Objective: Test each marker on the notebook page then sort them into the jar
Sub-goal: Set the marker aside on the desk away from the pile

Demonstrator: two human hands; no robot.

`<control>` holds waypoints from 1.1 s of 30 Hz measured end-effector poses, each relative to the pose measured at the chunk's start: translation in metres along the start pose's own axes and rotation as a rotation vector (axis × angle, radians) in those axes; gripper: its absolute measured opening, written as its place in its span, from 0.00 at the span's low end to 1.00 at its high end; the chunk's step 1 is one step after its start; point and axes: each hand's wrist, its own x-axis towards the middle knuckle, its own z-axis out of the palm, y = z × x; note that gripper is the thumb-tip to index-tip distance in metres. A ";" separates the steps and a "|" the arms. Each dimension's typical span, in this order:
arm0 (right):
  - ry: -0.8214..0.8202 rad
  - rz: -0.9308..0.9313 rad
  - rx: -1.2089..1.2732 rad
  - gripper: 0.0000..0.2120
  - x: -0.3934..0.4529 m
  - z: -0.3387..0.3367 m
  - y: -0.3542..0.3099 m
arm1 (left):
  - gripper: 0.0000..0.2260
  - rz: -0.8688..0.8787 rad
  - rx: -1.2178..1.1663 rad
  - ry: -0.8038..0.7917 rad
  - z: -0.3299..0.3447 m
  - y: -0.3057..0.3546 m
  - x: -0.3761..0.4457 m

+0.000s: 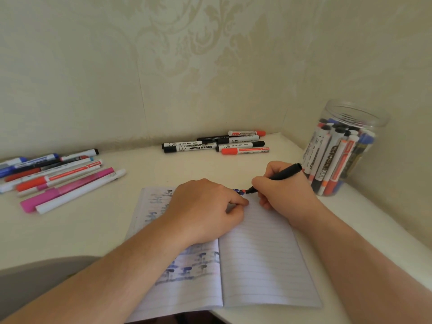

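We see the right hand [284, 188] with its grip clamped round a black marker [279, 177], tip down at the top edge of the notebook's [257, 258] right page, beside small blue and red marks. Just left of it, the left hand [205, 206] lies on the notebook, fingers curled against the paper, holding nothing. Right of the grip stands the jar [343, 148], packed with markers. Beyond the hands a group of markers [215, 143] lies by the wall; far left on the worktop [93, 225] lies another pile [53, 178].
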 end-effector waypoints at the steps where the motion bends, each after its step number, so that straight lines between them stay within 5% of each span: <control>1: 0.009 0.004 0.012 0.11 0.000 0.000 0.001 | 0.15 0.001 0.000 0.001 0.000 0.000 0.000; 9: 0.020 0.027 0.086 0.12 0.002 -0.001 0.000 | 0.15 0.008 -0.049 0.034 0.000 -0.001 -0.003; 14: -0.160 -0.017 0.404 0.09 0.000 -0.016 -0.003 | 0.08 -0.106 -0.551 0.132 0.000 -0.020 0.002; 21: -0.301 0.085 0.541 0.18 -0.001 -0.026 -0.006 | 0.12 -0.135 -0.580 0.199 0.003 -0.028 0.006; 33: -0.286 -0.003 0.357 0.08 -0.002 -0.018 -0.003 | 0.08 -0.093 -0.538 0.199 0.004 -0.026 0.003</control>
